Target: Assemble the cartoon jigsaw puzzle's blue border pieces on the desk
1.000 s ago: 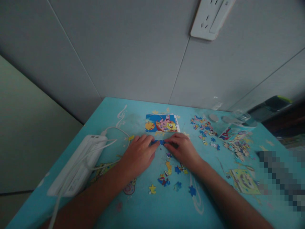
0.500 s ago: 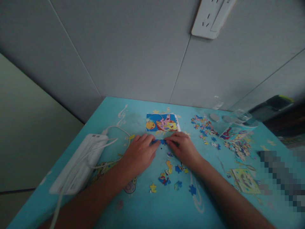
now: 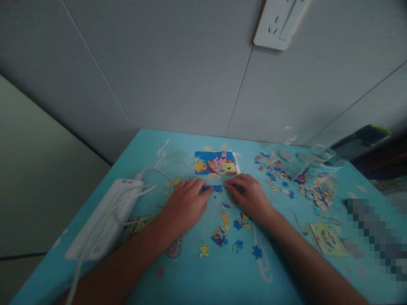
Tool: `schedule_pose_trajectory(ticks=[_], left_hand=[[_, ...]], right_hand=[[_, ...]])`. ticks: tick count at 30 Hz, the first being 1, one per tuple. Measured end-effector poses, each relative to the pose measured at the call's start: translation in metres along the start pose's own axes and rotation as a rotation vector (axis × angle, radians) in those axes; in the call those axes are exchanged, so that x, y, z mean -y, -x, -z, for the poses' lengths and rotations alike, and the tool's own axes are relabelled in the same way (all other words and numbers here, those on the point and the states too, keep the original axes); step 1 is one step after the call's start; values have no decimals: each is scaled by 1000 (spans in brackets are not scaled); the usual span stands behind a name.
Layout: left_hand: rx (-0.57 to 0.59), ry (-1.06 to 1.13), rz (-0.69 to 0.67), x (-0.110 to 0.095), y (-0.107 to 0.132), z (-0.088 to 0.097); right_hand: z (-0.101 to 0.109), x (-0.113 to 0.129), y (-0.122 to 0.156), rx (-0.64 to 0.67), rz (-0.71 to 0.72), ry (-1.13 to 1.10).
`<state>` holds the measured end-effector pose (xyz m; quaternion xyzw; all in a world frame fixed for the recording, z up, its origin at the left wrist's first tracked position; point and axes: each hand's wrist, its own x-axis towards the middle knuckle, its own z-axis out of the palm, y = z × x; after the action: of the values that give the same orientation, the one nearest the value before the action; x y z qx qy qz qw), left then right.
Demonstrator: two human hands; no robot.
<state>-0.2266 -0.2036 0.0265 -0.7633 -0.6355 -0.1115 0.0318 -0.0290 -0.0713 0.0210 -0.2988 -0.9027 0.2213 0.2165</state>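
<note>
A short strip of joined blue puzzle pieces (image 3: 217, 188) lies on the table below a cartoon picture card (image 3: 216, 163). My left hand (image 3: 190, 199) covers the strip's left end, with thumb and fingertips closed on it. Just right of the strip, and apart from it, is my right hand (image 3: 248, 192). Its thumb and forefinger come together in a pinch, and I cannot make out what is between them. Between my forearms lie loose puzzle pieces, among them a yellow piece (image 3: 204, 250), a red and blue piece (image 3: 219, 238) and a blue piece (image 3: 257, 252).
A white power strip (image 3: 106, 220) with cables lies at the left. To the right are a heap of puzzle pieces (image 3: 270, 165), a clear tub with a printed label (image 3: 313, 176) and another heap of pieces (image 3: 319, 198). A wall socket (image 3: 276, 29) is above the table (image 3: 187, 279).
My right hand has moved a little to the right, off the right end of the blue strip, which now shows. My left hand has stayed on the strip.
</note>
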Motion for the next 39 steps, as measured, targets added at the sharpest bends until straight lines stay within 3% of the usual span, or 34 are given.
schedule_pose_trajectory(ticks=[10,14,18,21,28,32,36,39], left_hand=[[-3,-5,1,0,0,0],[-13,10,-4,1,0,0],[-15,16,-6,2,0,-1],[-3,16,-6,3,1,-2],[-19,18,-24,5,0,-4],[-2,18,-12,6,0,-6],[13,21,-1,8,1,-7],[16,21,-6,9,1,-7]], right_hand=[[-12,11,-2,41,35,57],[-12,13,-6,35,-14,-19],[5,12,-7,58,-104,-164],[31,2,0,-22,-181,-193],[86,-60,32,3,-326,-111],[90,-76,38,87,-314,-74],[84,-68,36,160,-300,-21],[82,-63,36,142,-298,48]])
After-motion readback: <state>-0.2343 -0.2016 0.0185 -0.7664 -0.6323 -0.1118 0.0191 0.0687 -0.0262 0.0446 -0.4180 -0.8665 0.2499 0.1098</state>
